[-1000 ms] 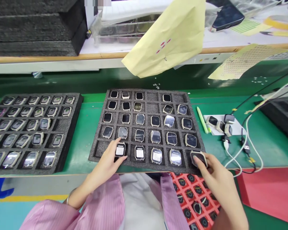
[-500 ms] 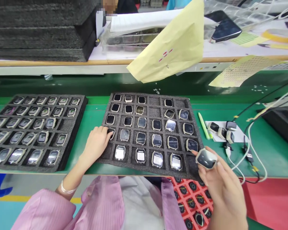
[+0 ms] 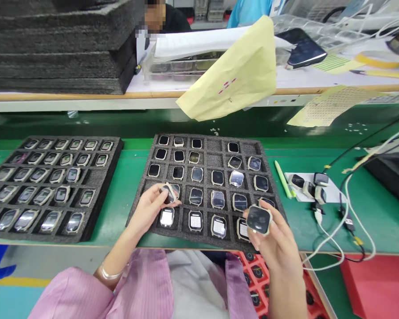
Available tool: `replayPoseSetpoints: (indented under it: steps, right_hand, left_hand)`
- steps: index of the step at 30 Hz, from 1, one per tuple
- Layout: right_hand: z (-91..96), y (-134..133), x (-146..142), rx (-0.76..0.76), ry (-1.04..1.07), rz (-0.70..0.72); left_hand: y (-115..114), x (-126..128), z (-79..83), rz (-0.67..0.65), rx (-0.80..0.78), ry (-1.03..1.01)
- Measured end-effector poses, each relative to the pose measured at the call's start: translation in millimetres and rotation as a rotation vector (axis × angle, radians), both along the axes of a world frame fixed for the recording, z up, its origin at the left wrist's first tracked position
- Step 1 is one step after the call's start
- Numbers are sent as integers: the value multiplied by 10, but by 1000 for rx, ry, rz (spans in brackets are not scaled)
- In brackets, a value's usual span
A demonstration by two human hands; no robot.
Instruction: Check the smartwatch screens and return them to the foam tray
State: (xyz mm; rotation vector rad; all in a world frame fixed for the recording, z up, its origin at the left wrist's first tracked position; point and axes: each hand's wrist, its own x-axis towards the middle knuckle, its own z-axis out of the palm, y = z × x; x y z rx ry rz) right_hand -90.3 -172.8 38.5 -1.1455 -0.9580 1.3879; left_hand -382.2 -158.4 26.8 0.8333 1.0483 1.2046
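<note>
L hand pinches 1 tilted watch @ its R; R hand pinches 1 dark-faced watch @ its L.

Upper left, and there it is, a stack of black foam piled high on the shelf! Just right of it, white papers lie over clear plastic trays. Yellow paper droops past the shelf edge, upper centre. Across to the upper right: a dark phone. Middle right, a green pen lies slanted on the bench. Lower left, a blue marking on the floor, yellow stripe alongside!
</note>
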Motion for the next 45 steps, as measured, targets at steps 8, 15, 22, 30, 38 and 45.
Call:
replayPoseSetpoints:
  steps: [8, 15, 22, 30, 38, 45]
  right_hand:
    - [-55, 81, -339, -57, 135, 261]
    - [-73, 87, -434, -71, 311, 320]
    - [-64, 163, -310, -76, 269, 374]
    - [-66, 218, -287, -9, 196, 289]
    - [-38, 80, -459, -30, 186, 321]
    - [-11, 65, -475, -13, 210, 350]
  left_hand:
    - [-85, 386, 93, -128, -126, -220]
    - [-123, 445, 0, -202, -27, 158]
    - [-144, 524, -36, -145, 101, 406]
    - [-113, 537, -23, -144, 143, 472]
    - [-162, 510, 33, -199, 151, 454]
    - [-181, 489, 37, -170, 163, 430]
